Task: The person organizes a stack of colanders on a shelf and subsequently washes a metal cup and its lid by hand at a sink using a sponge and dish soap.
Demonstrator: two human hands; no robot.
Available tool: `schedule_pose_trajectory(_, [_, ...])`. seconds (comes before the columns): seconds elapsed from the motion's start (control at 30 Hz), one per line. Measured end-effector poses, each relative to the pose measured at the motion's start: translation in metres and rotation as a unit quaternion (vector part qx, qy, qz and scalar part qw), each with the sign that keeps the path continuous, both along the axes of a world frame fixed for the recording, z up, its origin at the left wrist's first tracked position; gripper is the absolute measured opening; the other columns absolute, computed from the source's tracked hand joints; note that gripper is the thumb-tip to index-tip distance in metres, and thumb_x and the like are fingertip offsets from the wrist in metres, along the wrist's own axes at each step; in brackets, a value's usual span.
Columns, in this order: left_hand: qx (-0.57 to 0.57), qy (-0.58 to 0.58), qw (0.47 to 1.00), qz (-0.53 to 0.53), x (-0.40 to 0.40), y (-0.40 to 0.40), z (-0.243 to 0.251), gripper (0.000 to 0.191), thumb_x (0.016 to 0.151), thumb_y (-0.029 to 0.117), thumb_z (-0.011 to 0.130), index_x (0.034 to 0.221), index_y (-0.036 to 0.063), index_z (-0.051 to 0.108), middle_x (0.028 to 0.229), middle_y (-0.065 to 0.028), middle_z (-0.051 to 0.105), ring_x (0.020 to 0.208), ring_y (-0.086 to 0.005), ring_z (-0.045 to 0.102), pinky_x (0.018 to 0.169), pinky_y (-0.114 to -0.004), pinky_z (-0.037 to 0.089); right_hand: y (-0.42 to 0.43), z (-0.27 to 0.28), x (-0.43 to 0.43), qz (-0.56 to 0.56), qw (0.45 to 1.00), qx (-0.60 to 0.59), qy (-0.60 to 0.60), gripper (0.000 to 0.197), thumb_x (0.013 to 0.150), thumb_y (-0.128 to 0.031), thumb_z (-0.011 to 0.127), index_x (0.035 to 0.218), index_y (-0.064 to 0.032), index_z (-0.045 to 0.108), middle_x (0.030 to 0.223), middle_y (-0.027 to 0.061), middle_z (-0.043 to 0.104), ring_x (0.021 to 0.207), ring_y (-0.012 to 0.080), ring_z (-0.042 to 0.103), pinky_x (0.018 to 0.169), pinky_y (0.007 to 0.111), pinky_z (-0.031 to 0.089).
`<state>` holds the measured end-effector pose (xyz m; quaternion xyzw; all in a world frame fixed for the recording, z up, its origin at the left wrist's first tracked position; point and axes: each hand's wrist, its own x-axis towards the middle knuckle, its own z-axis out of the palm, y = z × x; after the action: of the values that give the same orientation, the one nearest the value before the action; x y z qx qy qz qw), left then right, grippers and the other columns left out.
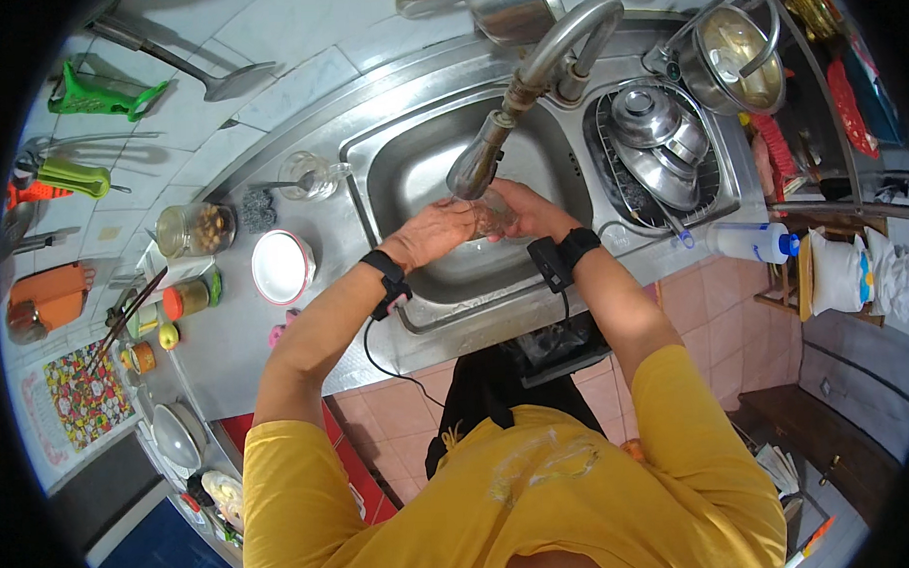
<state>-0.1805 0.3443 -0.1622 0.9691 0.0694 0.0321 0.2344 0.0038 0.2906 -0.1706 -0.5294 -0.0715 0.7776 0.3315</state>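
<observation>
Both hands are together over the stainless steel sink basin [413, 165], under the faucet's spray head [474, 159]. My left hand [441, 228] curls around one side of a clear glass vessel [491, 213]. My right hand [527, 210] grips its other side. The faucet head and my fingers hide part of the glass, so its exact shape cannot be told. A wet sheen shows below it. Wrist straps with cables sit on both forearms.
Left of the basin stand a glass mug [308, 176] with a spoon, a steel scourer [259, 210], a white bowl [281, 266] and a lidded jar [196, 229]. Metal lids and bowls [648, 119] fill the right drainer, near a steel pot [739, 60] and a plastic bottle [749, 241].
</observation>
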Motion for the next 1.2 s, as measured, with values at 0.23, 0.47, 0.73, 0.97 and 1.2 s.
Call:
schedule_pose_trajectory(0.23, [0.078, 0.030, 0.996, 0.040, 0.005, -0.008, -0.004, 0.028, 0.076, 0.002, 0.051, 0.102, 0.0076, 0.060, 0.103, -0.0049, 0.056, 0.099, -0.0257, 0.055, 0.082, -0.036, 0.048, 0.003, -0.004, 0.007, 0.018, 0.999, -0.010, 0.044, 0.032, 0.083, -0.041, 0.053, 0.094, -0.0109, 0.056, 0.076, 0.0061, 0.059, 0.048, 0.0181, 0.054, 0.035, 0.028, 0.041])
schedule_pose_trajectory(0.47, [-0.158, 0.013, 0.978, 0.132, 0.011, -0.019, -0.012, 0.048, 0.066, -0.009, 0.053, 0.112, 0.0055, 0.056, 0.118, -0.0121, 0.055, 0.103, -0.0342, 0.054, 0.087, -0.040, 0.046, -0.003, -0.008, -0.003, -0.087, 0.996, 0.021, -0.006, 0.040, 0.082, -0.041, 0.056, 0.109, -0.0115, 0.055, 0.082, 0.0098, 0.056, 0.048, 0.0183, 0.054, 0.034, 0.024, 0.036])
schedule_pose_trajectory(0.73, [-0.180, 0.010, 0.965, 0.192, 0.000, -0.018, 0.032, 0.055, 0.070, -0.006, 0.058, 0.123, 0.0094, 0.049, 0.117, -0.0177, 0.050, 0.104, -0.0365, 0.051, 0.087, -0.040, 0.044, -0.007, -0.033, 0.006, -0.072, 0.990, 0.014, 0.121, 0.037, 0.083, -0.046, 0.052, 0.097, -0.0128, 0.055, 0.072, 0.0070, 0.058, 0.045, 0.0210, 0.055, 0.031, 0.021, 0.029])
schedule_pose_trajectory(0.97, [-0.145, -0.014, 0.960, 0.239, -0.006, -0.024, 0.044, 0.050, 0.068, -0.011, 0.054, 0.114, 0.0076, 0.050, 0.116, -0.0178, 0.042, 0.102, -0.0381, 0.050, 0.084, -0.041, 0.045, -0.004, -0.030, 0.004, -0.036, 0.995, 0.003, 0.093, 0.040, 0.083, -0.049, 0.050, 0.097, -0.0122, 0.054, 0.072, 0.0083, 0.060, 0.047, 0.0223, 0.057, 0.030, 0.021, 0.028])
schedule_pose_trajectory(1.2, [-0.122, -0.070, 0.966, 0.216, -0.016, -0.018, 0.039, 0.037, 0.071, -0.008, 0.057, 0.106, 0.0055, 0.055, 0.102, -0.0147, 0.053, 0.094, -0.0347, 0.052, 0.079, -0.040, 0.044, -0.005, -0.035, 0.006, -0.039, 0.994, -0.009, 0.102, 0.041, 0.083, -0.049, 0.051, 0.099, -0.0119, 0.053, 0.073, 0.0078, 0.059, 0.046, 0.0228, 0.057, 0.029, 0.021, 0.027])
